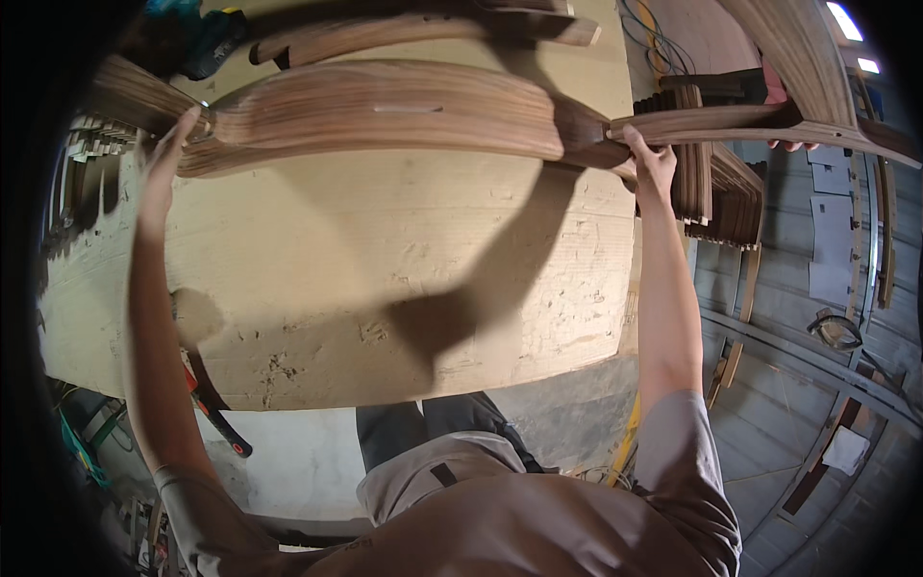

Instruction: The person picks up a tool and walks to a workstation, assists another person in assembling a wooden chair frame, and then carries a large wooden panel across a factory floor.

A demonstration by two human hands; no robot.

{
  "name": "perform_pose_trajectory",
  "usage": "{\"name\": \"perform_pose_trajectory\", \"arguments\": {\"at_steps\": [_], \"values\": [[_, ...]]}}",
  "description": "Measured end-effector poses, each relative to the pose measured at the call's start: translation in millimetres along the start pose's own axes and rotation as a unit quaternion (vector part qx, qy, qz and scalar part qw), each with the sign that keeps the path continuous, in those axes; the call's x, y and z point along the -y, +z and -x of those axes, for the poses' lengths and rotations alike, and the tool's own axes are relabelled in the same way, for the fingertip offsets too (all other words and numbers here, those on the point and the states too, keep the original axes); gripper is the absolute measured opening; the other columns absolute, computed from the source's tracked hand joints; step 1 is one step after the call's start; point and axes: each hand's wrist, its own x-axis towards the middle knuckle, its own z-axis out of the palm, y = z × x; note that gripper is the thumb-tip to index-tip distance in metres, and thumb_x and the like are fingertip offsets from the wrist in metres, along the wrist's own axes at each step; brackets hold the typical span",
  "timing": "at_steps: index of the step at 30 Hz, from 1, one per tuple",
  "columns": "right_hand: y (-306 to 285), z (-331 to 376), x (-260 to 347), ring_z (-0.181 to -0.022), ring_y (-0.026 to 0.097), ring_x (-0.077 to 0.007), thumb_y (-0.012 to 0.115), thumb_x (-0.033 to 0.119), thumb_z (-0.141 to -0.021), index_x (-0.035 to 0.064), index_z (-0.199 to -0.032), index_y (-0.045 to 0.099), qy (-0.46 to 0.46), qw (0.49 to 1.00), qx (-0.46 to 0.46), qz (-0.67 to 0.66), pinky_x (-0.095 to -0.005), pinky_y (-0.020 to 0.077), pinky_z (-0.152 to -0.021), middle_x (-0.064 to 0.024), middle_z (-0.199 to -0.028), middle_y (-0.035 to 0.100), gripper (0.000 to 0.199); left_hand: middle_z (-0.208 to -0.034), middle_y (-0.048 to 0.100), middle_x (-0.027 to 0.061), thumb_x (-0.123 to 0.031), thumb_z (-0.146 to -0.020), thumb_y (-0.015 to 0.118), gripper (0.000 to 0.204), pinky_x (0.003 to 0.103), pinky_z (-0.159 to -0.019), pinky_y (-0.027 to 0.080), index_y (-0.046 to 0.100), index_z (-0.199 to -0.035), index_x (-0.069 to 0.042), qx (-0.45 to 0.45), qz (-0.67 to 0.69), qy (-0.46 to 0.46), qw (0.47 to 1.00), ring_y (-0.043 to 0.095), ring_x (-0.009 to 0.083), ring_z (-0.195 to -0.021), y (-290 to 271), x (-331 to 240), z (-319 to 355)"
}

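A brown wooden chair frame [385, 111] spans the far side of the table, its broad curved panel between two jointed side pieces. A narrow slot shows in the panel's face. My left hand [165, 159] grips the frame at the joint left of the panel. At the right joint, my right hand [650, 162] is closed around the wood, thumb on top. Both arms are stretched forward. The undersides of both grips are hidden. Another person's fingers [793, 146] show under the right side piece, beyond my right hand.
A pale, scuffed board covers the table [317, 279]. Behind the frame lies a loose curved wooden piece [413, 38], with a teal power tool [207, 43] at the far left. Stacked wooden parts [726, 197] stand right of the table. A red-and-black tool handle [226, 428] sticks out near its front-left edge.
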Motion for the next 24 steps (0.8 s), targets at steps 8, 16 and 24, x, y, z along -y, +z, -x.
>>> {"name": "perform_pose_trajectory", "arguments": {"at_steps": [8, 16, 24], "values": [[8.3, -5.2, 7.5, -0.095, 0.061, -0.0152, 0.087, 0.011, -0.073, -0.0045, -0.109, 0.060, -0.010, 0.998, -0.029, -0.060, -0.0278, 0.0476, -0.087, -0.0077, -0.103, 0.065, 0.047, -0.120, 0.064, 0.0083, -0.036, -0.081, 0.081, 0.062, 0.032, -0.103, 0.041, 0.054, -0.127, -0.004, -0.017, 0.000, 0.001, 1.000, 0.057, 0.0151, -0.116, -1.6, 5.2, -10.1], [11.7, 1.3, 7.6, -0.092, 0.061, -0.0147, 0.086, 0.005, -0.073, -0.0048, -0.109, 0.060, -0.012, 0.996, -0.020, -0.081, -0.0279, 0.0490, -0.085, -0.0074, -0.102, 0.066, 0.045, -0.120, 0.063, 0.0089, -0.035, -0.078, 0.083, 0.065, 0.030, -0.104, 0.040, 0.054, -0.126, -0.001, -0.053, -0.008, 0.004, 0.999, 0.057, 0.0161, -0.115, 1.1, 8.0, -6.9], [-2.0, -4.7, -4.6, -0.080, 0.060, -0.0121, 0.087, 0.016, -0.074, 0.0028, -0.108, 0.061, -0.050, 0.998, -0.032, -0.028, -0.0284, 0.0467, -0.068, -0.0026, -0.092, 0.065, 0.045, -0.144, 0.049, 0.0086, -0.043, -0.096, 0.059, 0.065, 0.031, -0.114, 0.030, 0.044, -0.143, -0.001, 0.018, -0.094, -0.025, 0.995, 0.041, 0.0176, -0.136, 3.7, 10.1, -11.2]]}}
